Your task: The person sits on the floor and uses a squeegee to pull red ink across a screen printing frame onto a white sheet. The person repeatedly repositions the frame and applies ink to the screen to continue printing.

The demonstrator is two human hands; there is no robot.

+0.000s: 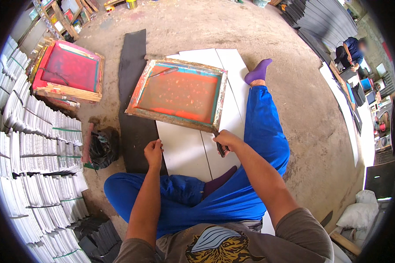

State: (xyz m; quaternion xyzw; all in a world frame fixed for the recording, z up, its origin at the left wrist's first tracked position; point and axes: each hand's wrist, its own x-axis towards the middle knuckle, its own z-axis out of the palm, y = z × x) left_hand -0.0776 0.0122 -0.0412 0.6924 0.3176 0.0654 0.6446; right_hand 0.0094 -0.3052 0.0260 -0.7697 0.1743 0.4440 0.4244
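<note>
Bundled white sheets (44, 153) are stacked at far left, beside a red framed panel (70, 68). A black plastic bag (105, 149) is seen near a dark strip (134, 57). The left hand (153, 152) is held above this strip, its fingers curled; whether anything is pinched cannot be told. An orange framed panel (180, 96) is supported on the strip and white boards (182, 149), with a slender tool (164, 71) laid across its upper left. A dark tool (220, 150) is gripped in the right hand's (228, 140) closed fingers, by the panel's lower right corner.
</note>
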